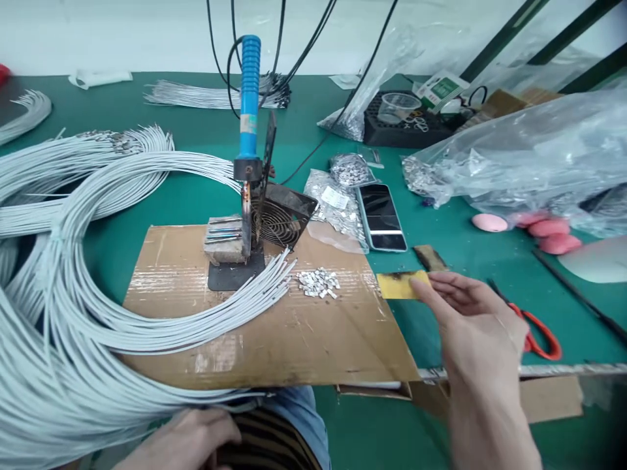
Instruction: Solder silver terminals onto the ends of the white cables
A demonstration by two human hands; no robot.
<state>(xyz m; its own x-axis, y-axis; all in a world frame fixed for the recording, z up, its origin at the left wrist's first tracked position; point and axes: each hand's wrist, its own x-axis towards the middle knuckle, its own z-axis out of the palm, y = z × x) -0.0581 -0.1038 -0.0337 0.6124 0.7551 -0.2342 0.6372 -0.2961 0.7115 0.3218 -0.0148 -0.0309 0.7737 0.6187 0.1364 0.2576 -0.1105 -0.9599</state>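
My right hand (482, 320) pinches a thin yellow sponge (399, 286) with a dark, scorched edge between thumb and fingers. It hovers just past the right side of the cardboard sheet (313, 352). My left hand (191, 440) is low over my lap beside the white cables (161, 326), its fingers curled; whatever they hold is hidden. On the cardboard, the cable ends lie beside a pile of small metal-white pieces (318, 282). Behind them a blue-handled soldering iron (250, 98) stands upright, tip down, in a stand beside a block with several short rods (224, 235).
A small black fan (281, 219) leans behind the iron. Right of it are bags of small parts (336, 199) and a phone (383, 219). Red-handled scissors (543, 336) lie beyond my right hand. Large plastic bags (529, 143) fill the back right; more cable bundles (29, 170) cover the left.
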